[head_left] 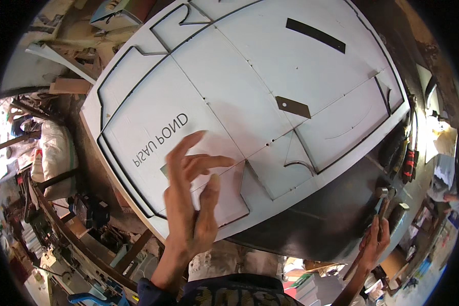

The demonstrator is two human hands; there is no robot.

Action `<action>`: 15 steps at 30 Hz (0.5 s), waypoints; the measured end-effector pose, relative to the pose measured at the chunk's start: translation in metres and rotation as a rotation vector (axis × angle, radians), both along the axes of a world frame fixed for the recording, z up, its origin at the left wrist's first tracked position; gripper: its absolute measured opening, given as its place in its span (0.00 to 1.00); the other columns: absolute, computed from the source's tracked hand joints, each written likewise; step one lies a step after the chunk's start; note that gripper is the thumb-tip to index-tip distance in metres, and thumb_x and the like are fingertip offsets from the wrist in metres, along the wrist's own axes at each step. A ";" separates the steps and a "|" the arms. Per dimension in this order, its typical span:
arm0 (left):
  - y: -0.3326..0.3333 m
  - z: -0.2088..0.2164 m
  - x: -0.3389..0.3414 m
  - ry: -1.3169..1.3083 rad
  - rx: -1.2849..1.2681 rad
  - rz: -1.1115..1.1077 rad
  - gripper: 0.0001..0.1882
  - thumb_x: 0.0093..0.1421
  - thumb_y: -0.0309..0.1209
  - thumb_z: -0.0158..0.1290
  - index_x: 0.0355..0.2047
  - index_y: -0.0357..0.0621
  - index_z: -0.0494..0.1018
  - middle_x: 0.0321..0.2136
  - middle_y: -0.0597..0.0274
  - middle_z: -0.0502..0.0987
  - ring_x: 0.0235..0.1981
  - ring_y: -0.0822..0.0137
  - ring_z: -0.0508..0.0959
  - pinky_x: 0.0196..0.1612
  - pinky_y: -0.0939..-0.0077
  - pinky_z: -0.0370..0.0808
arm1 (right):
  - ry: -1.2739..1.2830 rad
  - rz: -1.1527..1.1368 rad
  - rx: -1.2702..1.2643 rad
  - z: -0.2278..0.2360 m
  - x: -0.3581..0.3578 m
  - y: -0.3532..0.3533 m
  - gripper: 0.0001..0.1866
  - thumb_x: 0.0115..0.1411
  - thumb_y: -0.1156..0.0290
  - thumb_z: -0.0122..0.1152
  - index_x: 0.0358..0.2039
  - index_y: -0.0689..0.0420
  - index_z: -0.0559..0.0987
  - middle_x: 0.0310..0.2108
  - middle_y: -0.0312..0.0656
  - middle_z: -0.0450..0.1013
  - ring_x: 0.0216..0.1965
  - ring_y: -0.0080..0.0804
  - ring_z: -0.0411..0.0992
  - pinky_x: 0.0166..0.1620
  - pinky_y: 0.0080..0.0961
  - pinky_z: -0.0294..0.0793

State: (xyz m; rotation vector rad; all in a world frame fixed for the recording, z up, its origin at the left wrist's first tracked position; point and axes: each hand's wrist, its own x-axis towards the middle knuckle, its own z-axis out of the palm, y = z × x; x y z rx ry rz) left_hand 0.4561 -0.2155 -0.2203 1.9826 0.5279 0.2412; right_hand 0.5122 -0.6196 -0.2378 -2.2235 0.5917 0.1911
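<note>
A large white board [270,61] lies tilted across the view, with thin dark strips set on edge along curved and angled outlines. Above its near left part, my left hand [194,188] is raised with fingers apart and holds nothing. Down at the right, my right hand [376,237] is closed round what looks like a hammer [383,196], its metal head upward. A long black strip [316,35] rests on the board's far side. Nearer the middle is a dark brown tag-shaped piece [293,107] with a hole at one end.
The board rests on a dark table [311,224]. Tools with red-and-black handles [409,164] lie along the board's right edge. A metallic cylinder [399,210] is beside the hammer. At the left are a white sack [58,153] and a wooden rail [71,234]; clutter surrounds the table.
</note>
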 end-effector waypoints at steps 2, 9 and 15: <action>-0.004 0.005 -0.013 -0.085 0.106 0.192 0.26 0.62 0.25 0.46 0.61 0.33 0.58 0.41 0.48 0.80 0.44 0.58 0.79 0.46 0.66 0.69 | 0.004 0.043 -0.055 0.000 0.003 -0.006 0.11 0.68 0.58 0.60 0.36 0.52 0.75 0.17 0.26 0.62 0.12 0.11 0.56 0.14 0.15 0.49; 0.001 -0.013 -0.114 -0.037 0.365 0.671 0.28 0.66 0.37 0.52 0.61 0.37 0.60 0.59 0.49 0.65 0.62 0.59 0.65 0.57 0.58 0.64 | -0.421 0.374 -0.656 0.001 0.017 -0.023 0.14 0.63 0.67 0.67 0.44 0.62 0.80 0.39 0.41 0.77 0.41 0.31 0.74 0.47 0.29 0.73; -0.004 -0.030 -0.178 0.172 0.417 0.661 0.30 0.66 0.42 0.51 0.64 0.43 0.62 0.63 0.54 0.64 0.66 0.59 0.60 0.62 0.54 0.58 | -0.516 0.541 -0.480 0.029 0.041 0.076 0.15 0.60 0.74 0.66 0.48 0.61 0.80 0.45 0.45 0.77 0.47 0.41 0.75 0.52 0.35 0.72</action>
